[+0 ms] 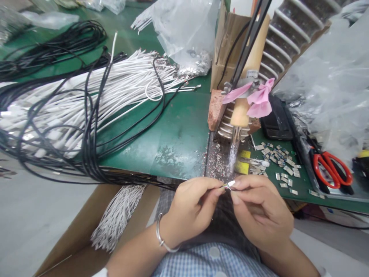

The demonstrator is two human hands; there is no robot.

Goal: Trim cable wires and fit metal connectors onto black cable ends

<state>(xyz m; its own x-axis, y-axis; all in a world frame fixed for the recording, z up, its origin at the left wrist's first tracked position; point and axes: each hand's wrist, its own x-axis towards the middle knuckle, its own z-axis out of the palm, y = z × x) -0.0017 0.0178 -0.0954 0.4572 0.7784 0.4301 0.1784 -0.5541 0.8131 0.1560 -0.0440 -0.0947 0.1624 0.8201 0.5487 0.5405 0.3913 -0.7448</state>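
Note:
My left hand (191,209) is closed in a pinch on the end of a cable, where thin yellow-green wires (224,186) show at the fingertips. In my right hand (261,211), thumb and forefinger grip a small silver connector (231,184). Wires and connector meet between the fingertips; whether they are joined I cannot tell. Just above both hands, a soldering iron (240,111) with a wooden handle points downward, tied with pink cloth (261,99). Below its tip sits a yellow sponge (244,162). Several loose small connectors (284,157) lie to the right.
White cables (127,84) and looped black cables (92,127) cover the left of the green table (178,130). Red-handled scissors (331,169) and a black phone (276,119) lie right. A brick (215,109) and ribbed duct (288,34) stand behind. More white cables (118,217) hang below.

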